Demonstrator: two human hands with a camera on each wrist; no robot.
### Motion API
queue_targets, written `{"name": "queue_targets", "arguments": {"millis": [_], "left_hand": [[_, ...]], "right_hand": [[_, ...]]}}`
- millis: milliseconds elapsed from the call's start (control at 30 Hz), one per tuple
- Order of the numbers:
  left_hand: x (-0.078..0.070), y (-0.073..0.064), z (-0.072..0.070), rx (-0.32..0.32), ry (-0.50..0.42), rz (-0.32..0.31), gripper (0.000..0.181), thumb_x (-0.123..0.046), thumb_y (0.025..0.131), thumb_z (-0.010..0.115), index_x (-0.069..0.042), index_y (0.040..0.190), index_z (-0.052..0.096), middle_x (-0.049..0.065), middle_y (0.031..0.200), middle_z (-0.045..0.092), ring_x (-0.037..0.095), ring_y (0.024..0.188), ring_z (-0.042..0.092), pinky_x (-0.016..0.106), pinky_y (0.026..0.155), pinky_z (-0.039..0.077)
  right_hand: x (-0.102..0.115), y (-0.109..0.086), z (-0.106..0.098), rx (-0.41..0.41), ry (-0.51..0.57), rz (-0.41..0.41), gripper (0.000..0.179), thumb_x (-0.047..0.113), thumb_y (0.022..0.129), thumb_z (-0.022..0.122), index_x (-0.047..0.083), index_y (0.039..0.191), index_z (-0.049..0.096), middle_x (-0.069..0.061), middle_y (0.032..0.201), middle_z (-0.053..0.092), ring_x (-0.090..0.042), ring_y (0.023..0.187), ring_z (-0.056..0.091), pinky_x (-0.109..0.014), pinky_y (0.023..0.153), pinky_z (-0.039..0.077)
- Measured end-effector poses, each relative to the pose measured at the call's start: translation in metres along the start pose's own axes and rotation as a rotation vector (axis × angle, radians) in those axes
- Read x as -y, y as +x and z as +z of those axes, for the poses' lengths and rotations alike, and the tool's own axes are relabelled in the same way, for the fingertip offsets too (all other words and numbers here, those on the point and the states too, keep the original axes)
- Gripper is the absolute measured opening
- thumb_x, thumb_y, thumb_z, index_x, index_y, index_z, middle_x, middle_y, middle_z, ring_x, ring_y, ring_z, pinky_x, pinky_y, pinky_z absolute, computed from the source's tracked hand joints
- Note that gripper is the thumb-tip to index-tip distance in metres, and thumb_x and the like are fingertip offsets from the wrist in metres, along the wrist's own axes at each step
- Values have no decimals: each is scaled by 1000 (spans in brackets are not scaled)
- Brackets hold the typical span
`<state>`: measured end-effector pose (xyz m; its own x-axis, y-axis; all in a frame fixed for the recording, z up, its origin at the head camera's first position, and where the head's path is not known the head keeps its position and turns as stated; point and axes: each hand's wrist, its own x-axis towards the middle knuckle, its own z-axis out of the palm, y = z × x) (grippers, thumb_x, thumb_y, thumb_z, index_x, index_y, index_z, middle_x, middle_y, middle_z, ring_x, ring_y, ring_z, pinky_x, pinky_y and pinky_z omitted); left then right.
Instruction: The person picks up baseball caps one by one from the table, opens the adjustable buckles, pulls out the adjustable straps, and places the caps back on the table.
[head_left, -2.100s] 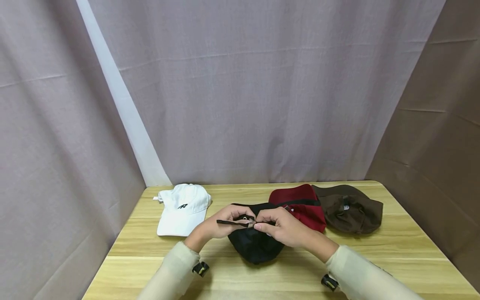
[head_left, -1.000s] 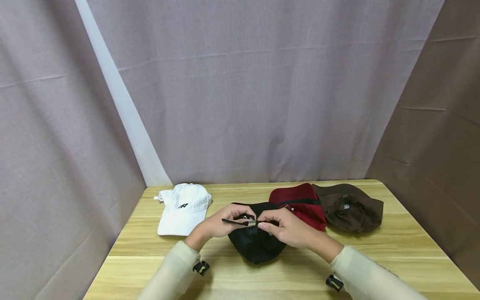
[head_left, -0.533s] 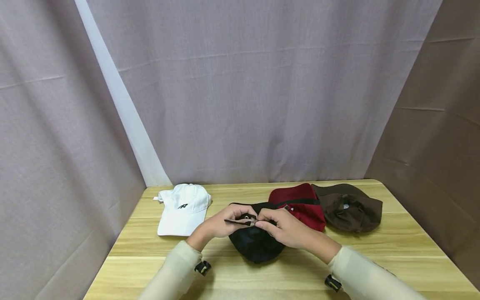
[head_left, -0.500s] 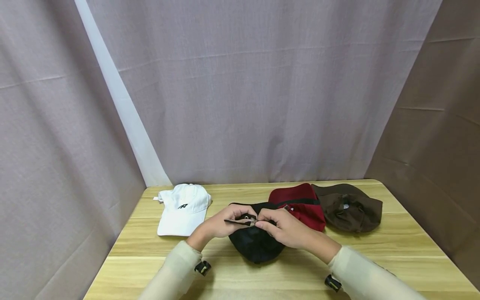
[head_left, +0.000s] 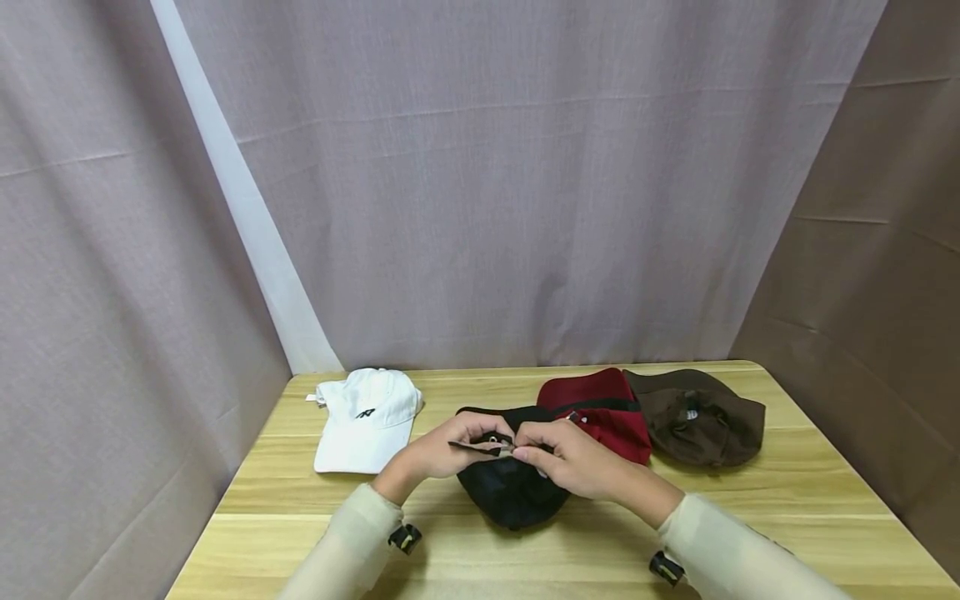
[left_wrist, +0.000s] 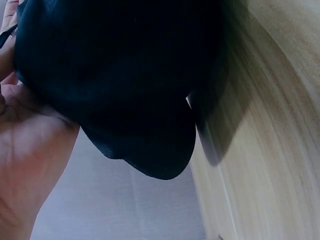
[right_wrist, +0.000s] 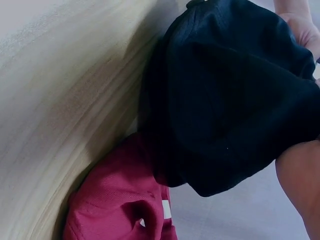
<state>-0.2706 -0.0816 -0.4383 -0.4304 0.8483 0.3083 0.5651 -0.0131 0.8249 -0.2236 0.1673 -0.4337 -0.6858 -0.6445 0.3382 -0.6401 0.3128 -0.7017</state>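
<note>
A black cap (head_left: 513,497) is upturned in the middle of the table, its crown down and its brim away from me. My left hand (head_left: 442,448) grips the left side of its back opening, fingers reaching inside. A dark strap end (head_left: 468,447) sticks out leftward over that hand, and a small metal buckle (head_left: 504,451) sits at the thumb. Thumb and forefinger of my right hand (head_left: 577,458) pinch the strap just right of the buckle. In the left wrist view, the cap's dark crown (left_wrist: 115,65) hides most of the left fingers. The right wrist view shows the crown's other side (right_wrist: 225,100).
On the left lies a white cap (head_left: 360,446) with a small black logo. Behind the right hand is a red cap (head_left: 588,388), beside an upturned brown cap (head_left: 738,417). All rest on a wooden table (head_left: 300,533) backed by grey curtains (head_left: 480,208).
Both hands stay at the black cap's strap with small finger movements. The strap's loose end has shifted slightly right since the earliest frame. The other caps have not moved.
</note>
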Motion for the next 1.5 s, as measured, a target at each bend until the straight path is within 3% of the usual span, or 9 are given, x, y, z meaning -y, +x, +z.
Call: {"name": "queue_targets", "arguments": {"millis": [233, 533, 767, 900, 1167, 1333, 1500], "left_hand": [[0, 1, 0, 1, 5, 2, 12, -2, 106, 59, 6, 111, 67, 27, 102, 67, 1, 99, 60, 22, 94, 52], [0, 0, 0, -23, 1, -38, 14, -4, 107, 59, 5, 111, 69, 25, 102, 67, 0, 98, 60, 22, 93, 53], [-1, -3, -1, -44, -12, -111, 14, -2, 102, 65, 2, 115, 70, 24, 110, 71, -2, 102, 61, 22, 98, 52], [-1, -4, -2, -47, -24, -127, 17, -8, 102, 68, 1, 116, 70, 25, 112, 71, 5, 105, 63, 22, 99, 52], [-2, -4, -1, -57, -18, -114, 17, -3, 101, 67, 1, 117, 70, 26, 113, 72, 2, 105, 63, 22, 99, 52], [-2, -4, -2, -67, 25, -105, 15, -5, 103, 65, -1, 115, 71, 23, 110, 73, 0, 101, 62, 22, 97, 52], [-4, -2, -2, -68, 36, -106, 11, -5, 103, 65, -1, 112, 71, 21, 105, 73, 1, 97, 62, 21, 93, 52]], "right_hand": [[-1, 0, -4, 34, 30, 12, 17, 21, 108, 63, 15, 93, 67, 2, 74, 57, 0, 68, 52, -21, 62, 46], [-5, -2, -6, 28, -23, -9, 14, 20, 108, 62, 17, 97, 70, 3, 76, 59, 1, 68, 51, -21, 63, 47], [-7, -3, -8, 2, -51, -1, 13, 15, 108, 62, 17, 107, 75, 0, 96, 73, -2, 81, 56, -22, 72, 52], [-8, -3, -7, 1, -46, 2, 13, 16, 108, 62, 18, 108, 75, 1, 100, 74, -3, 85, 58, -23, 76, 53], [-6, -3, -5, -21, -43, -8, 8, 19, 106, 66, 17, 106, 74, 4, 84, 68, 1, 75, 55, -22, 69, 51], [0, -2, -2, -39, -139, 4, 3, 29, 105, 70, 27, 104, 72, 15, 86, 69, 3, 77, 57, -22, 71, 53], [8, 3, 1, -66, -225, 24, 10, 33, 103, 71, 28, 95, 69, 18, 76, 58, 4, 68, 49, -20, 62, 46]]}}
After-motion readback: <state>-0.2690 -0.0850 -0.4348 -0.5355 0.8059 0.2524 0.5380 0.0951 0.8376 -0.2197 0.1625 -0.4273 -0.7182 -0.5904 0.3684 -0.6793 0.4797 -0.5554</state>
